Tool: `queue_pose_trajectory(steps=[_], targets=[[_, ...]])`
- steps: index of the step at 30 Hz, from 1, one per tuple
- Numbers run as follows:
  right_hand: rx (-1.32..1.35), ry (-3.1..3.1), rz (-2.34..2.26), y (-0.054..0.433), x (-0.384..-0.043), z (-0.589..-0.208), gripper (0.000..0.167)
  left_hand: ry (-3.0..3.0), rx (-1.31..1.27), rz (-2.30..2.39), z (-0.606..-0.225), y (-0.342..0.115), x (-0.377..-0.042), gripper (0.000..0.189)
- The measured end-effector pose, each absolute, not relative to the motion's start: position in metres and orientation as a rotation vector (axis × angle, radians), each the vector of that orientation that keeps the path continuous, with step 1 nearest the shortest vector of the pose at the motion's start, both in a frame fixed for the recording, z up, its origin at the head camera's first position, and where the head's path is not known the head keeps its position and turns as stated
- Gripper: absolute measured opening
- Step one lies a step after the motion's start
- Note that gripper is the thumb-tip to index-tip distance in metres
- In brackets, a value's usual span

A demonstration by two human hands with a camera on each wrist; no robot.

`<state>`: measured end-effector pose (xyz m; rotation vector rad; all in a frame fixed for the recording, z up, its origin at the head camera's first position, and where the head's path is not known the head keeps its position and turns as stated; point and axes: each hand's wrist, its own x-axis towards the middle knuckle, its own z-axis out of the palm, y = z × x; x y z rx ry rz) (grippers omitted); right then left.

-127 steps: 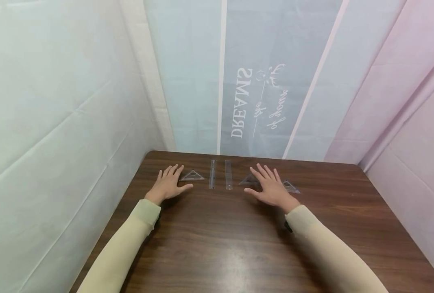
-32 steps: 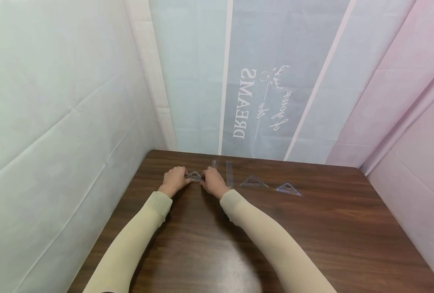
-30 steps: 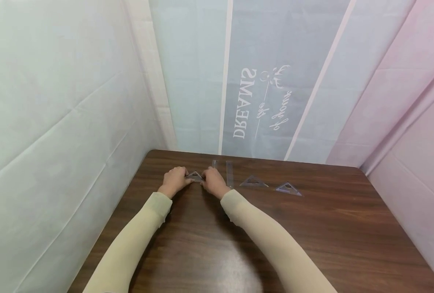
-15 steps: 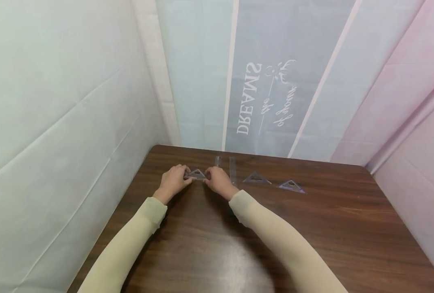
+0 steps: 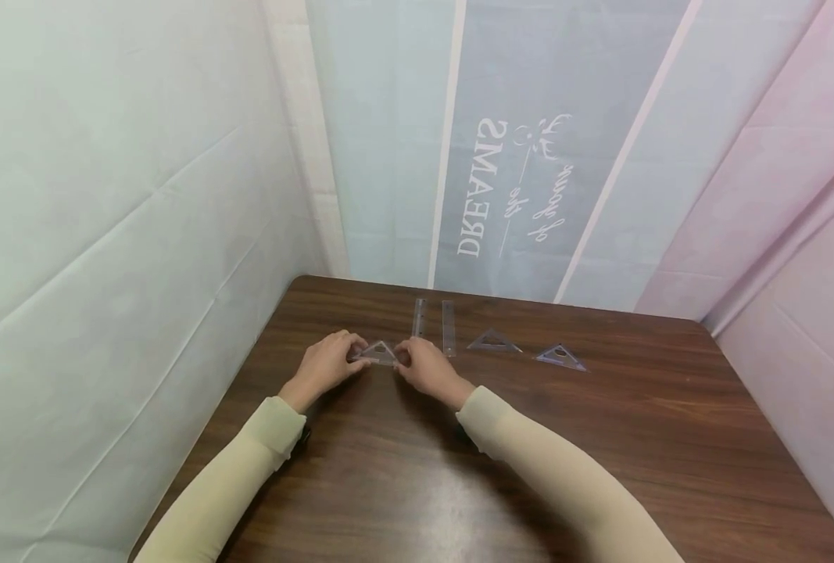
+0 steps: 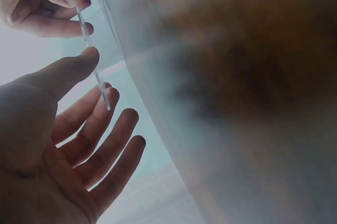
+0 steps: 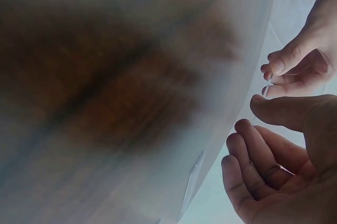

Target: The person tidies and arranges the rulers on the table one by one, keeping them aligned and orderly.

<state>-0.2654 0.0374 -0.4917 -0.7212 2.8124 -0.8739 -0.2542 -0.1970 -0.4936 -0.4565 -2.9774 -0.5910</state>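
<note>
A clear plastic set square (image 5: pixel 378 361) is held between the two hands near the far left of the table. My left hand (image 5: pixel 323 366) pinches its left corner between thumb and fingers; the other fingers spread loosely in the left wrist view. At the opposite corner, my right hand (image 5: pixel 431 369) pinches it with thumb and fingertips. Seen edge-on in the left wrist view, the set square (image 6: pixel 100 79) stands apart from the tabletop. Just beyond the right hand lies a clear ruler (image 5: pixel 420 314), its near end hidden by that hand.
A second clear ruler (image 5: pixel 448 328) lies parallel to the first. Further right are two more set squares, one clear (image 5: pixel 494 347) and one with a bluish edge (image 5: pixel 563 363). The brown wooden table (image 5: pixel 388 469) meets a printed cloth backdrop (image 5: pixel 388 156) behind.
Both hands were spread flat on the table at first, then took the left set square by its corners. Since then they have drawn it toward the body, uncovering more of the left ruler.
</note>
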Motion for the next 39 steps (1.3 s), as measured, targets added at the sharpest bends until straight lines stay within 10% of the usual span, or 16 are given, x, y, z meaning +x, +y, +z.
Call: queue_pose_trajectory(steps=[39], targets=[[-1.063, 2.739, -0.616, 0.042, -0.191, -0.489, 0.025, -3.011, -0.649, -0.52, -0.49, -0.221, -0.174, 0.032]])
